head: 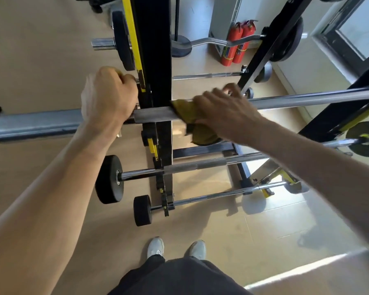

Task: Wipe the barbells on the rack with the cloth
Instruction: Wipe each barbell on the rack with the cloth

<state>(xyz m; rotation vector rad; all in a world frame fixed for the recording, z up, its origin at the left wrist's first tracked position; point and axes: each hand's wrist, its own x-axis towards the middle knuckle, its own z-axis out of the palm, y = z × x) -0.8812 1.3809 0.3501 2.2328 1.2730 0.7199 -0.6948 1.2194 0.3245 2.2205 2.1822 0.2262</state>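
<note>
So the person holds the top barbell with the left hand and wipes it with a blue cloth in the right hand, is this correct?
Not quite: the cloth is yellow-olive, not blue, as the head view shows. The left hand does hold the top barbell, and the right hand wipes it.

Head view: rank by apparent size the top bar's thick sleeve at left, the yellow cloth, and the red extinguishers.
1. Sleeve, largest, though nearest the camera.
2. Extinguishers.
3. Cloth.
The last two look close; the right hand covers part of the cloth, so their order is unsure.
</note>
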